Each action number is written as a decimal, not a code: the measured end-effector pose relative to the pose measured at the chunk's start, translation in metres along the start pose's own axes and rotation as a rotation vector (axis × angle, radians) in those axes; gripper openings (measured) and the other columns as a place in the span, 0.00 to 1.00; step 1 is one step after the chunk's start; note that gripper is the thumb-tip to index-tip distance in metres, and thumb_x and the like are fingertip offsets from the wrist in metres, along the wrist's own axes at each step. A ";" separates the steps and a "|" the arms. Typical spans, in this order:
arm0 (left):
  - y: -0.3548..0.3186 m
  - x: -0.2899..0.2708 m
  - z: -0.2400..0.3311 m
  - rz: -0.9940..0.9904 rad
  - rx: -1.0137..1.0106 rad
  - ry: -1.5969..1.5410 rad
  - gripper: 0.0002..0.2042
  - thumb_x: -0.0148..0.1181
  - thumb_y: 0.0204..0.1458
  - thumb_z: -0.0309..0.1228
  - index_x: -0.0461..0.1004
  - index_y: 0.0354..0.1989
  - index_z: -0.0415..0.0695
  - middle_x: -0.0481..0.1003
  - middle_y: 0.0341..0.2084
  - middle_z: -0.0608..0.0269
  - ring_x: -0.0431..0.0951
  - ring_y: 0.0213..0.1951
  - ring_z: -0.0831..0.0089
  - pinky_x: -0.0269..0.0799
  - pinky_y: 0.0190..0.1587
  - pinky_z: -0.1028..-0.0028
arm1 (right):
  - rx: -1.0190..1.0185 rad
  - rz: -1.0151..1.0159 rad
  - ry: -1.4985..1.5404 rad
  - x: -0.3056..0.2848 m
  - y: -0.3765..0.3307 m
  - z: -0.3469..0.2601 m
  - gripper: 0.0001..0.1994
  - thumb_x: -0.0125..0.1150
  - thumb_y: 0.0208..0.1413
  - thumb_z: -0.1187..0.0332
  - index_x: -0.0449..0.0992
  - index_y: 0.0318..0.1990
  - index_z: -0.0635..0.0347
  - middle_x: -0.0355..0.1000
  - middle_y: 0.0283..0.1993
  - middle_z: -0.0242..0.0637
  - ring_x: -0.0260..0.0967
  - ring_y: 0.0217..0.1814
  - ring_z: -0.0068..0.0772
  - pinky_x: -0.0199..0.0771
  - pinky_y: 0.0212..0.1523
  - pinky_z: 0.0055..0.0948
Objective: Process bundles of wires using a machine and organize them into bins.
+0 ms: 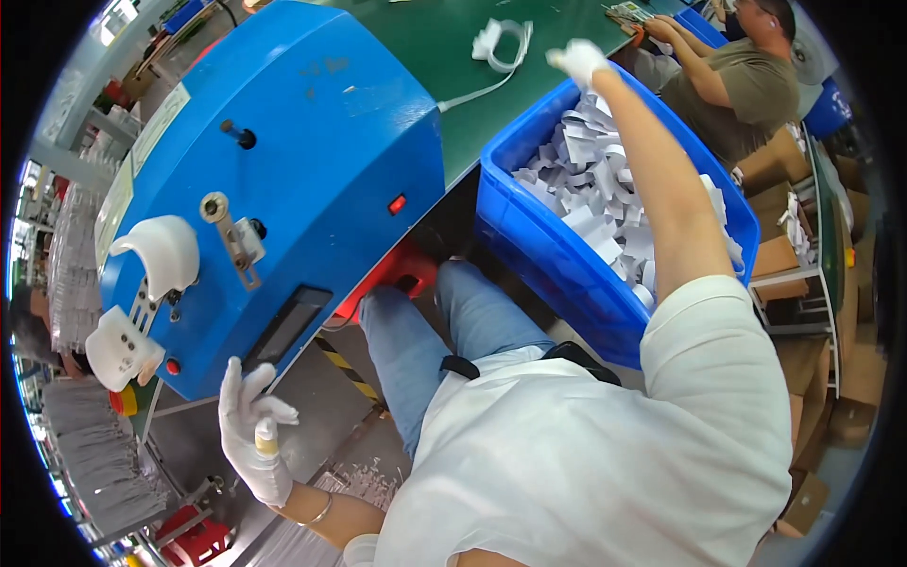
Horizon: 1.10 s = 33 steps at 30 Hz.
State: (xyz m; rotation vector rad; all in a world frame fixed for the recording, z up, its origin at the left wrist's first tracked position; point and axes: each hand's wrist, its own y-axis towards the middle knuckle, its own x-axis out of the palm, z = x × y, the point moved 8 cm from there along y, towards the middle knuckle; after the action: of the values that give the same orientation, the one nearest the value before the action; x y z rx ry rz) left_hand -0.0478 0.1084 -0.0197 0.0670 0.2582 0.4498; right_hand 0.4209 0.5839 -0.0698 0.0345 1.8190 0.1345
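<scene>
My left hand (253, 430), in a white glove with a yellow band on one finger, is raised beside the near edge of a blue machine (331, 123). Its fingers are spread and nothing is in them. The dark display panel (288, 329) of the machine is close to those fingers. My right arm reaches across a blue bin (557, 274) full of white curled pieces (595, 180). Beyond the bin's far rim, my gloved right hand (581, 61) hovers near a coiled white strip (510, 47) on the green table (397, 28). Blur hides how its fingers are set.
Two white curved parts (165, 255) and a metal arm (230, 241) stick out from the machine's front. A red stool (406, 269) stands under the table edge, by my knees. At the far right a co-worker (737, 85) sits, with cardboard boxes (779, 255) on shelving nearby.
</scene>
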 end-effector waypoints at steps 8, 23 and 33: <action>-0.001 -0.003 -0.020 0.020 -0.117 0.068 0.41 0.65 0.46 0.50 0.58 0.60 0.31 0.73 0.43 0.44 0.73 0.27 0.77 0.70 0.31 0.80 | 0.240 -0.301 -0.462 0.051 -0.157 0.087 0.25 0.60 0.49 0.52 0.72 0.52 0.57 0.70 0.50 0.47 0.67 0.55 0.44 0.67 0.54 0.40; 0.016 0.056 -0.012 -0.241 -0.098 -0.063 0.33 0.64 0.49 0.45 0.64 0.57 0.33 0.74 0.42 0.49 0.73 0.28 0.75 0.71 0.33 0.77 | 0.382 0.259 0.011 0.027 -0.222 0.182 0.18 0.56 0.46 0.72 0.72 0.48 0.56 0.67 0.51 0.51 0.66 0.53 0.55 0.67 0.51 0.44; 0.009 0.055 -0.022 -0.254 -0.105 -0.078 0.34 0.62 0.49 0.48 0.65 0.55 0.32 0.75 0.40 0.48 0.74 0.28 0.75 0.72 0.30 0.77 | 0.369 0.252 0.232 0.021 -0.211 0.164 0.10 0.53 0.46 0.77 0.77 0.36 0.58 0.75 0.37 0.47 0.74 0.40 0.42 0.70 0.44 0.34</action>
State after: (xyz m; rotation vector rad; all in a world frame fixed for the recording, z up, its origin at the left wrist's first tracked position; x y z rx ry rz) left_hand -0.0093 0.1407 -0.0531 -0.0507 0.1629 0.2073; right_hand 0.5848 0.3884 -0.1530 0.5282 2.0454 -0.0226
